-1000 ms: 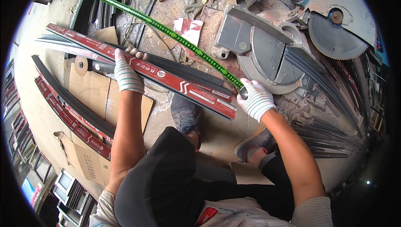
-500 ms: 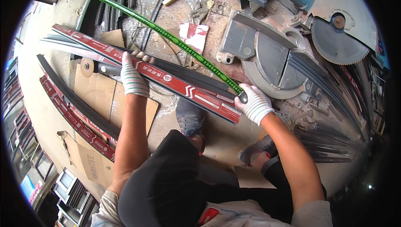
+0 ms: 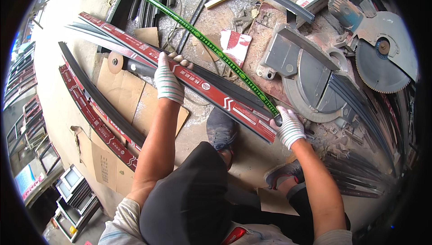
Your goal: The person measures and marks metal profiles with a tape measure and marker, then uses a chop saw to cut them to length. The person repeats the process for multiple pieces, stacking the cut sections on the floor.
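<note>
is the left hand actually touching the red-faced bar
Touching: the head view shows the left hand gripping the red-faced bar, thumb against the red face, fingertips showing at its far edge.

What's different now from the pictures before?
Mostly the view itself: things sit farther right in the picture, and the saw blade is lower too. The far tip of the tape has gone out past the top edge. Nothing was grabbed or let go: the left hand still holds the red strip, the right hand the tape.
</note>
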A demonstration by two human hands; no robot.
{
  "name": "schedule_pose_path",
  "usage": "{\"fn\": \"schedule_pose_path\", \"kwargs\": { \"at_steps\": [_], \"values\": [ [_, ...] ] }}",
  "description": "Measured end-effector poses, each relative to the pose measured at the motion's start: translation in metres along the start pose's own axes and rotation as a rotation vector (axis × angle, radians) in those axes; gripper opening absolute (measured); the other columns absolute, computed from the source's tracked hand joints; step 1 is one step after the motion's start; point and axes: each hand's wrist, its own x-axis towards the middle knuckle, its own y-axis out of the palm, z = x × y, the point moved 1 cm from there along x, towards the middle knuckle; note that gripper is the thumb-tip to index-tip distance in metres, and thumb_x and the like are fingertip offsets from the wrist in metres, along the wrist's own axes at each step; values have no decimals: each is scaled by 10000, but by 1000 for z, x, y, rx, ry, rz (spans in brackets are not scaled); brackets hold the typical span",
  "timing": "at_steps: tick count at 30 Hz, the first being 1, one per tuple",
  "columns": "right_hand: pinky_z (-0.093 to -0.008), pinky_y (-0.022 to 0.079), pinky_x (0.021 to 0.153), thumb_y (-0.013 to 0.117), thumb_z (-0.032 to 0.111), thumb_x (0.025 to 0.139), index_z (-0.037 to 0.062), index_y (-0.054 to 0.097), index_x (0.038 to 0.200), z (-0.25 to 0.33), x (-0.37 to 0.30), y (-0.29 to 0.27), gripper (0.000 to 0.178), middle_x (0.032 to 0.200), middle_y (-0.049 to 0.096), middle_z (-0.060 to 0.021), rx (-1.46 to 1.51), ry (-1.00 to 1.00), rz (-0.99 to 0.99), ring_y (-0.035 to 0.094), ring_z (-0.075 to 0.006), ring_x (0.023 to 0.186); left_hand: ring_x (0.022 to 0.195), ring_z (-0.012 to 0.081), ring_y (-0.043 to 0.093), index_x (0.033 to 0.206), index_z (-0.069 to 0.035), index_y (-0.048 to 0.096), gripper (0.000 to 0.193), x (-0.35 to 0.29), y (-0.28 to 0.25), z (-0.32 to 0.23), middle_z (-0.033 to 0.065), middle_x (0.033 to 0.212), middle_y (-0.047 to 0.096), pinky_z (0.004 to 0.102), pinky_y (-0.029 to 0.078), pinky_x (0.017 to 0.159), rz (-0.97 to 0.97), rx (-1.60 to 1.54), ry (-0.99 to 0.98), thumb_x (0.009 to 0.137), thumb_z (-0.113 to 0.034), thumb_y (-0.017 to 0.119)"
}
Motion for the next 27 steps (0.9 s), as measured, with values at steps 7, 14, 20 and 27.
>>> {"fn": "schedule_pose_path", "kwargs": {
  "at_steps": [7, 14, 20, 27],
  "values": [
    [-479, 498, 1001, 699, 361, 872, 112, 511, 1420, -5, 3, 9, 630, 1224, 596, -212, 116, 5, -14, 587, -393, 1152, 748, 207, 588, 1071, -42, 536, 354, -2, 4, 2, 74, 877, 575, 414, 551, 767, -56, 82, 58, 1055, -395, 532],
    [-466, 485, 1029, 706, 328, 880, 106, 518, 1406, -13, 2, 15, 601, 1242, 595, -218, 154, -44, -46, 586, -397, 1166, 777, 212, 579, 1086, -35, 532, 356, 1, 3, 3, 76, 893, 568, 414, 549, 792, -39, 27, 22, 1052, -389, 534],
    [-469, 496, 1011, 715, 288, 837, 97, 548, 1379, -9, 2, 10, 599, 1224, 606, -228, 195, -24, -33, 599, -408, 1128, 742, 204, 582, 1054, -56, 539, 307, 1, -1, 3, 65, 861, 577, 416, 544, 772, -19, 20, 40, 1056, -363, 538],
    [-472, 511, 978, 724, 316, 823, 88, 541, 1390, -19, 5, 22, 638, 1204, 594, -246, 195, -23, -14, 608, -412, 1100, 646, 202, 595, 984, -97, 555, 273, 2, 1, 3, 52, 780, 595, 419, 557, 671, -83, 21, 38, 1044, -364, 564]
  ]
}}
